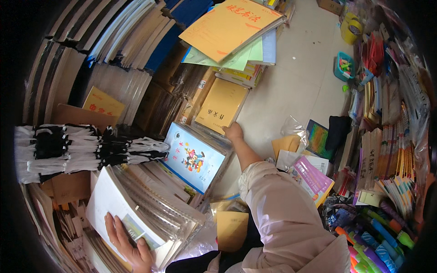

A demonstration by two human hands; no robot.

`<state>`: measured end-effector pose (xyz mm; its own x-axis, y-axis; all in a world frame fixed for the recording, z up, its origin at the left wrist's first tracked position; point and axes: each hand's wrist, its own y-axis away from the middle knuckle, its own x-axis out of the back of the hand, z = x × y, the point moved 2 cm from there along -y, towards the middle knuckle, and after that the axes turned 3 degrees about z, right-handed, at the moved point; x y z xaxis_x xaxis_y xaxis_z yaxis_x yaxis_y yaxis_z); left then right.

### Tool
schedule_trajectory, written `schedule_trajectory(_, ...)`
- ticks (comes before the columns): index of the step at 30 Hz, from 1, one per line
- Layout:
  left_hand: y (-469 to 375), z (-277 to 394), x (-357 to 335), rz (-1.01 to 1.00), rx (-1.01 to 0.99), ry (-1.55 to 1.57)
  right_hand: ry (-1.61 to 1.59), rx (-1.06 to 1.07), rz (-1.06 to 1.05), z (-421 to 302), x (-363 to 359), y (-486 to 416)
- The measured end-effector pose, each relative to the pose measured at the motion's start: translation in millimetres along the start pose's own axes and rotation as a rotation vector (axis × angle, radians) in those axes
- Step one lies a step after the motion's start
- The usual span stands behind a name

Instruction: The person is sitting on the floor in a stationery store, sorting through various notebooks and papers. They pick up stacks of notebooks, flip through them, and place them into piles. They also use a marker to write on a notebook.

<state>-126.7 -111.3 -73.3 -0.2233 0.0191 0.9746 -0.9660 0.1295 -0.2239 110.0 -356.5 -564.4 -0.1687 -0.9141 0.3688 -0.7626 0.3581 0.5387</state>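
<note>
My left hand (pixel 128 242) rests with spread fingers on the white cover of the top notebook (pixel 112 201) of a stack of spiral-bound notebooks. My right hand (pixel 234 132) is at the lower right corner of a stack of tan exercise books (pixel 222 104), its fingers touching the edge; whether it grips them is hard to tell. Between the two hands lies a stack topped by a light blue exercise book (pixel 194 157) with cartoon figures. Beyond the tan books, an orange-yellow copybook (pixel 232 27) tops another pile, over green booklets (pixel 247 54).
Tall stacks of books (pixel 119 37) stand at the left, beside a black and white bundle (pixel 85 150). On the pale floor (pixel 297 78) are a teal basket (pixel 344 66) and a purple booklet (pixel 312 175). Colourful pens or pouches (pixel 379 235) and more notebooks line the right.
</note>
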Motion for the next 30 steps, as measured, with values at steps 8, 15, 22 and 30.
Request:
schedule_trajectory(8,-1,2,-2,-0.009,-0.019,-0.048,-0.421,-0.158,0.138,-5,-30,-3)
schedule_trajectory(15,-1,3,-2,-0.015,-0.016,-0.102,-0.580,-0.304,-0.154,-21,5,12)
schedule_trajectory(22,0,-1,-2,0.018,-0.031,-0.048,-0.827,-0.348,-0.207,-54,12,28)
schedule_trajectory(30,0,1,-1,0.077,-0.039,-0.040,-1.201,-0.367,-0.323,-124,68,75)
